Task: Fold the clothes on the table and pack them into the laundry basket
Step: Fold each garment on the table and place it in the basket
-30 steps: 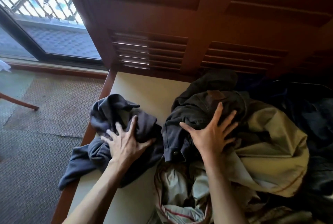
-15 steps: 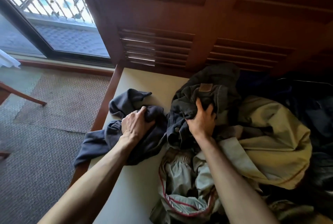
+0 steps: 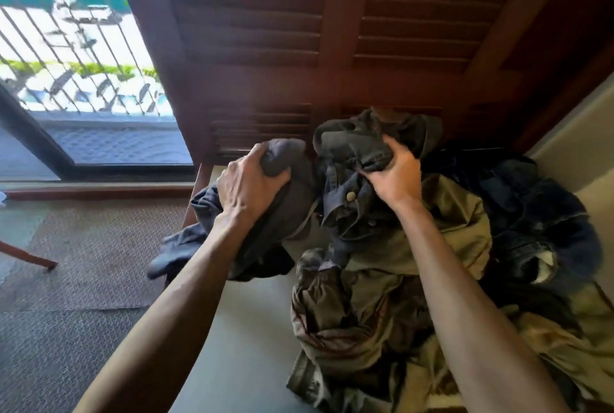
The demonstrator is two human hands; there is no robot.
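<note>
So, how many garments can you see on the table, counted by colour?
Grey-blue garment: 1
Dark grey jeans: 1
Khaki garment: 1
Olive garment with red trim: 1
Dark navy garment: 1
Total: 5 distinguishable; the heap may hide more.

Dark reddish wood louvred shutters [image 3: 382, 30] filled the top centre & right of the frame. Upper left, bright daylight came thru a glass door [image 3: 86, 80] w/ a railing [image 3: 66, 57] outside. Woven matting [image 3: 83, 263] covered the floor at left, a wooden chair leg [image 3: 26, 255] at far left, beige wall [image 3: 578, 133] at right edge.
</note>
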